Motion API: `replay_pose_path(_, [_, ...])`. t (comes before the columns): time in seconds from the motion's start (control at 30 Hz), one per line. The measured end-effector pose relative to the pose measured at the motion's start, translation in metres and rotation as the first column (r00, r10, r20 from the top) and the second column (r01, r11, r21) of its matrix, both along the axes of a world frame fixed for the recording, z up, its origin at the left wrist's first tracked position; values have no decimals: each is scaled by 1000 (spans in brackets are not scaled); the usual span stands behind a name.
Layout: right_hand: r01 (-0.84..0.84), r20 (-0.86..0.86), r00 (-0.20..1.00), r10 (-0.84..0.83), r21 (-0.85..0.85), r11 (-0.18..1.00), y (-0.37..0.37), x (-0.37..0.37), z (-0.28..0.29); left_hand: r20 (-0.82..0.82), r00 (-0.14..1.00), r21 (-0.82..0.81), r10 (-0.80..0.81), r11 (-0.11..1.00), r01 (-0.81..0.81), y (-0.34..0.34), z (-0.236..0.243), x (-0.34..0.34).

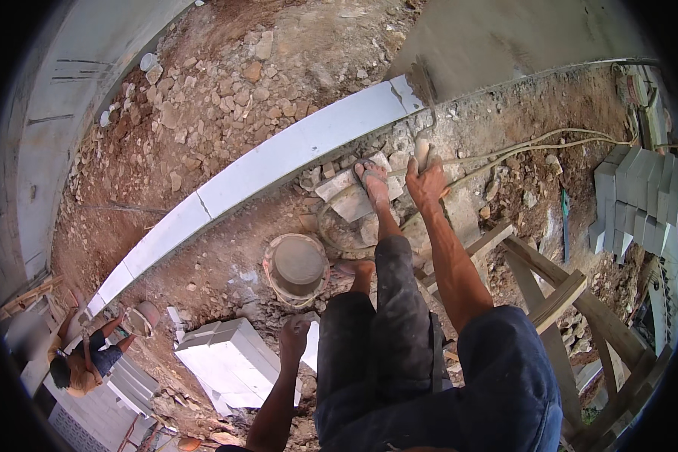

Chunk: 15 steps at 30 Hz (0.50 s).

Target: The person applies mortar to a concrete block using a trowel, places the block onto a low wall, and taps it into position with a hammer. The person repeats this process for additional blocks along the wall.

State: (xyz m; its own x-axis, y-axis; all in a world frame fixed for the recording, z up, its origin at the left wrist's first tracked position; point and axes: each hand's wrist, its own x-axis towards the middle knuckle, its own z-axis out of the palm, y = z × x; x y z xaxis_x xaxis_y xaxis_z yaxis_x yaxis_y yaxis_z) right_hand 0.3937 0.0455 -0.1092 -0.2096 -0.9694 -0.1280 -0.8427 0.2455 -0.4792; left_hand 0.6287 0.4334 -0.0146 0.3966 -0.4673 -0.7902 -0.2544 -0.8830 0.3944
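Note:
My right hand (427,181) is closed round the pale handle of a trowel (422,151). The trowel's metal end points away from me, toward wet grey mortar (423,81) at the far end of a row of white blocks (279,166). My left hand (297,325) hangs low with curled fingers, and I see nothing in it; its palm is hidden. Just beyond that hand stands a round bucket (297,265) filled with smooth grey mortar. One of my feet rests on a pale broken block (352,197) beside the row.
A hose (520,151) runs past my right hand. Stacked white blocks (230,361) lie at left, grey-white ones (636,192) at far right. A wooden trestle (557,301) stands close on my right. Another person (87,358) crouches far left by a second bucket (140,319). Rubble covers the ground.

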Motion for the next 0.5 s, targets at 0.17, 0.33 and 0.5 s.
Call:
replay_pose_path(0.17, [175,304,934,-187,66,982,13,75,-13,-37,997,-9,-67,998,66,-4,2,-6])
replay_pose_path(0.33, [356,265,859,-439,307,883,-12,113,22,34,994,48,-102,994,101,-17,16,1])
replay_pose_path(0.5, [270,154,931,-331,319,908,-7,63,41,65,984,-51,-166,984,169,-3,0,13])
